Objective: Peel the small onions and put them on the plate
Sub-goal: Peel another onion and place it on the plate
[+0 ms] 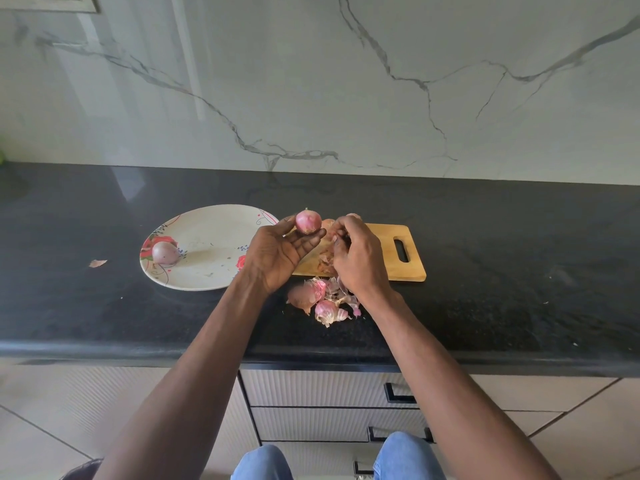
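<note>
My left hand [280, 252] holds a small pink peeled onion [308, 221] at its fingertips, above the gap between the plate and the cutting board. My right hand [356, 256] hovers over the wooden cutting board [398, 251] with fingers curled around bits of onion skin. One peeled onion [165, 253] lies on the left part of the white flowered plate [207, 247]. Other onions [353, 216] on the board are mostly hidden behind my right hand.
A heap of pink and brown onion peels [322, 301] lies on the black counter [485, 271] in front of the board. A single loose peel [98, 263] lies left of the plate. Drawers with black handles [398, 396] sit below the counter edge.
</note>
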{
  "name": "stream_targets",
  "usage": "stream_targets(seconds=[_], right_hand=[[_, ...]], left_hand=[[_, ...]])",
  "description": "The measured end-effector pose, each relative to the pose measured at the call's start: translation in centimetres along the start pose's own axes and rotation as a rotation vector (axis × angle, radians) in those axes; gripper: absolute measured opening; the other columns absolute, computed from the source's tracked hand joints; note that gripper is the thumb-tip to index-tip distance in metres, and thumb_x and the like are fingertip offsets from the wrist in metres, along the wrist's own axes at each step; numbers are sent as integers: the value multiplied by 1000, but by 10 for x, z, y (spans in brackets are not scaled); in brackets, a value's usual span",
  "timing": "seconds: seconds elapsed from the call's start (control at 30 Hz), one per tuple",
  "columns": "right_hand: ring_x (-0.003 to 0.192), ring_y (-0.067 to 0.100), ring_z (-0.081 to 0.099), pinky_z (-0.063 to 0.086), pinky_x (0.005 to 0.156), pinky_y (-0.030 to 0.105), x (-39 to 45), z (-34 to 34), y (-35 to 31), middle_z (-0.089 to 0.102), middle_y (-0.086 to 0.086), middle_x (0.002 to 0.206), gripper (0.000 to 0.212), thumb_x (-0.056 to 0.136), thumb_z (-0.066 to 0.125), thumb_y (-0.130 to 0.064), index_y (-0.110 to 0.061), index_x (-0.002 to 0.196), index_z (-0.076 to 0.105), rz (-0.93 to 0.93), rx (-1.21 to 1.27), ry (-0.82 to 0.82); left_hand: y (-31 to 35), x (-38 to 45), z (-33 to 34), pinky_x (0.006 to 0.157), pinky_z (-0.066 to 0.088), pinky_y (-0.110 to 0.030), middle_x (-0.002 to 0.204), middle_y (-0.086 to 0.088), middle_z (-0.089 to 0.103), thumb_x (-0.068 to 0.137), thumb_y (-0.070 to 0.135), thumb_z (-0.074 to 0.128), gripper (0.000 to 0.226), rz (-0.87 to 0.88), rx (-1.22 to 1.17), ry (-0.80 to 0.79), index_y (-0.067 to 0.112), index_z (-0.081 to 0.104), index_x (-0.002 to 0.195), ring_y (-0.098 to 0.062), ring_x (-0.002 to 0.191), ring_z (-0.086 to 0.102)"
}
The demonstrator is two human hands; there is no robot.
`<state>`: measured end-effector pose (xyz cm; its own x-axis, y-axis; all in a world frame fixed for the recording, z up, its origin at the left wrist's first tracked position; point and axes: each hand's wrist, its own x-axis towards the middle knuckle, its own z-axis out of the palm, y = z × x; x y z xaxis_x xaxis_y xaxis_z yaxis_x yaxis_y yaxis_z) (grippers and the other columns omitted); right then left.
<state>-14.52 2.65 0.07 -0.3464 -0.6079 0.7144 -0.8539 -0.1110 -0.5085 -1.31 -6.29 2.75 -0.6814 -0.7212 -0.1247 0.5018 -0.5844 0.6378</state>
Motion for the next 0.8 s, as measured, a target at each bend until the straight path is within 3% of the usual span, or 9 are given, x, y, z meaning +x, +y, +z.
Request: stream_targets(seconds=[0.1,0.2,0.33,0.43,0.53,0.8], right_hand=[[90,18,64,59,78,34,0,1,4,66,6,99,11,84,71,1,-4,94,71,-20,-35,-5],[88,17,67,59,79,34,0,2,5,71,7,99,11,83,75,-4,-2,94,76,-14,-24,48],[86,13,69,59,78,29,2,1,2,75,8,97,19,86,76,-11,-1,103,77,-6,73,126],[87,16,69,60,76,34,1,1,3,74,9,98,23,88,75,-14,0,106,76,-63,91,125],[86,19,71,62,73,37,0,3,3,75,12,99,23,87,76,-13,2,105,76,-87,67,137],[84,22,72,62,72,39,0,5,9,74,16,94,19,85,75,-7,6,99,76,-113,62,148]], left_hand=[[0,0,0,80,63,-38,115,-29,64,99,6,52,25,-7,-12,8,-2,57,122,-37,90,73],[-1,0,0,79,63,-39,106,-24,69,98,6,58,19,-8,12,7,0,60,116,-36,94,73],[-3,0,0,90,60,-40,102,-19,73,98,11,59,15,12,125,7,5,64,110,-30,94,71],[-5,0,1,85,61,-35,100,-17,72,98,12,58,15,-4,224,-3,6,64,111,-25,89,70],[-7,0,3,77,63,-31,94,-16,73,99,6,55,13,-27,236,-4,4,64,108,-23,84,72],[-11,1,4,81,63,-34,96,-19,74,100,4,53,12,-54,209,22,1,65,103,-26,86,73]])
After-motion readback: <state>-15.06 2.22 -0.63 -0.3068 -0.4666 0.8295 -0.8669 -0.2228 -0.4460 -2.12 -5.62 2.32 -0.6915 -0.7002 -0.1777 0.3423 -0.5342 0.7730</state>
